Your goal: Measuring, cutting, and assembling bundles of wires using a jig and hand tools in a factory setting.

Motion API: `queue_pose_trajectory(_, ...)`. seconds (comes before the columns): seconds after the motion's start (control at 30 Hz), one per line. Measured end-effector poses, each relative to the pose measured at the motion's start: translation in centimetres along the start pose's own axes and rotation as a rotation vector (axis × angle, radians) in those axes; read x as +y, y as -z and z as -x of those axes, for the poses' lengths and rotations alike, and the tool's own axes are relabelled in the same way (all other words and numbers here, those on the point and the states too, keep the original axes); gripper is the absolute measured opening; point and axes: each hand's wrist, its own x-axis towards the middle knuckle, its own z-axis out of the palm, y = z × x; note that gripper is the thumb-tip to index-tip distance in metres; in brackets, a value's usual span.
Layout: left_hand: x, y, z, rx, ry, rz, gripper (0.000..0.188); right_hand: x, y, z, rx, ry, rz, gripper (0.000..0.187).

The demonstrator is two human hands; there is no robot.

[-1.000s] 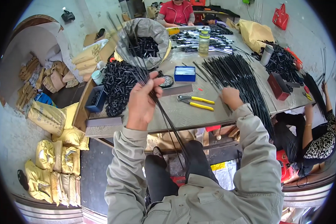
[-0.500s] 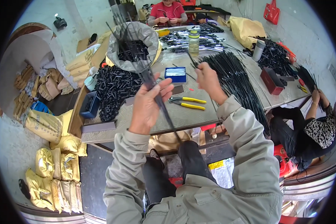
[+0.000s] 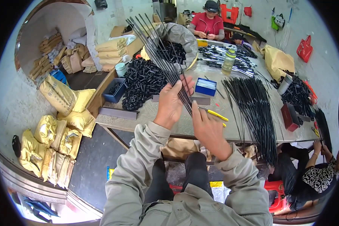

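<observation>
My left hand (image 3: 169, 103) is closed around a fanned bundle of thin black rods (image 3: 158, 56), which slants up and to the left over the table. At the bundle's lower end is my right hand (image 3: 211, 132), fingers closed against the rods; its palm side is hidden. Pliers with yellow handles (image 3: 217, 114) lie just beyond the right hand, partly covered by it. A blue box (image 3: 206, 87) of pale thin strips stands behind them. To the right, a large heap of similar black rods (image 3: 254, 116) hangs over the table's near edge.
Small black parts (image 3: 143, 81) are heaped at the left, beside an open sack (image 3: 190, 41) and a blue bin (image 3: 115, 90). A bottle (image 3: 228, 62) and a dark red box (image 3: 290, 116) stand farther right. Co-workers sit at the far side (image 3: 207, 24) and right (image 3: 322, 169).
My right hand has come down and left from above the rod heap to the bundle's lower end. The bundle has steadied in my left hand. The view has shifted left.
</observation>
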Motion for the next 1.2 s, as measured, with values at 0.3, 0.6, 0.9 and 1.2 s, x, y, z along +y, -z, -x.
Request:
queue_pose_trajectory(0.3,1.1,-0.8,2.9,-0.141,0.097,-0.143,0.031,0.6,-1.8,-1.1,-0.041,-0.563,-1.456,0.009)
queue_pose_trajectory(0.6,2.5,0.7,3.2,-0.248,0.185,-0.229,0.035,0.3,-0.6,-1.7,-0.039,-0.581,-1.696,0.013)
queue_pose_trajectory(0.9,5.8,1.5,4.7,-0.139,0.088,-1.185,0.028,-0.7,1.6,0.0,-0.408,-0.615,-2.007,0.021)
queue_pose_trajectory(1.2,4.4,2.6,6.9,-0.060,-0.172,-0.953,0.020,-3.1,4.4,1.1,-0.822,-0.523,-2.260,0.021)
